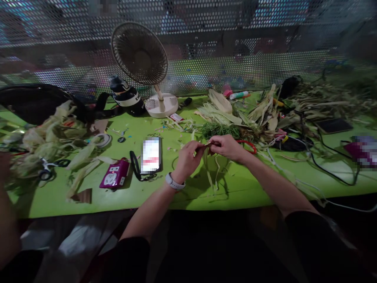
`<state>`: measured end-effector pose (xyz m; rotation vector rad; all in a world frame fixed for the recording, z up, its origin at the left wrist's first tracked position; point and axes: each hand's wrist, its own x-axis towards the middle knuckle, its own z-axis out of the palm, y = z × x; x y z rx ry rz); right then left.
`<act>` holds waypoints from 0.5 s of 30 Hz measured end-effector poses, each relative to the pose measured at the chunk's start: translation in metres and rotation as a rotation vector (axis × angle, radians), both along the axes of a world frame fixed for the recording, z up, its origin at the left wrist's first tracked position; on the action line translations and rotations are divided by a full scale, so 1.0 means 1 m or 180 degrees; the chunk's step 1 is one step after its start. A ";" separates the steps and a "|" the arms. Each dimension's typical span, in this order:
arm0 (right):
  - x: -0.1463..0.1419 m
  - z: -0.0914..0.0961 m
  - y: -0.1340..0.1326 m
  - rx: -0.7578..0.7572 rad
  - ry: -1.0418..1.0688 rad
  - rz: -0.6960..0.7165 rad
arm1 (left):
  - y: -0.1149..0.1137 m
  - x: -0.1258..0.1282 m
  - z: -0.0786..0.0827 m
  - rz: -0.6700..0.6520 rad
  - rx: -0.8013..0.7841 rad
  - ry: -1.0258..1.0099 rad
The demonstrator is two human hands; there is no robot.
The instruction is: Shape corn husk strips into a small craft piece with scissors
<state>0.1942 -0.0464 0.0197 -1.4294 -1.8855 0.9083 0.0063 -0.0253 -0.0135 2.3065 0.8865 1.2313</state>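
Both of my hands meet above the green table (182, 196), pinching a strip of corn husk (207, 165) between them. My left hand (188, 157), with a pale watch on its wrist, has thumb and fingers closed on the strip. Close beside it, my right hand (228, 147) is closed on the same piece. Thin ends of the husk dangle below the fingers toward the tabletop. Just behind the hands lie a bunch of green plant strands (219, 130) and a heap of dry corn husks (220, 106). Red scissor-like handles (249, 146) show beside my right wrist.
A desk fan (140, 55) and a dark bottle (125, 96) stand at the back before a perforated metal screen (200, 47). Left are a phone (150, 155), a purple packet (114, 173), scissors (50, 169) and more husks (59, 133). Cables (330, 169) run across the right. Another person's arm (7, 220) is far left.
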 end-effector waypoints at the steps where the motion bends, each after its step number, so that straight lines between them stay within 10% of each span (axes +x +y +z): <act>1: -0.003 0.001 -0.002 0.0153 -0.0351 -0.0062 | -0.001 0.000 -0.001 0.0077 0.0298 0.0105; 7: -0.025 0.002 -0.015 0.0627 -0.2060 -0.0526 | -0.008 0.001 0.000 0.0387 0.1385 0.0696; 15: -0.012 -0.009 -0.009 0.1095 -0.1608 -0.0874 | -0.016 0.006 0.003 0.0220 0.1451 0.0119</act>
